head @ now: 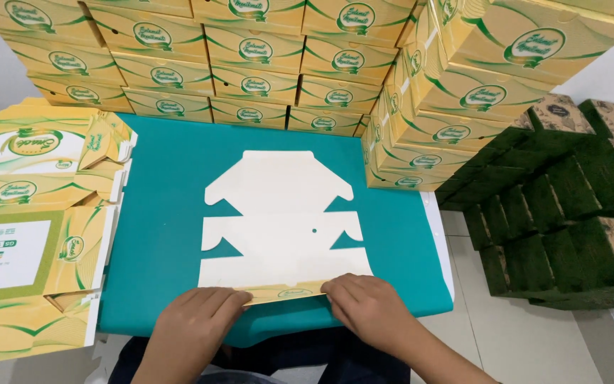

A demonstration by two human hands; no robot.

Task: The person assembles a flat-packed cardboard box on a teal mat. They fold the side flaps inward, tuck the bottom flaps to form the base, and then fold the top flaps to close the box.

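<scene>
Pressing down on the near flap of a flat white box blank (282, 231), both hands work at the front edge of a teal-covered table (165, 235). Folded yellow boxes (250, 50) are stacked in rows along the table's far edge and at its far right corner, and unfolded yellow blanks (33, 227) are piled on its left edge. Dark green boxes (556, 206) stand off the table's right side. The left hand (197, 316) lies flat, fingers together, on the flap's left end; the right hand (364, 302) lies likewise on its right end, neither one gripping it.
</scene>
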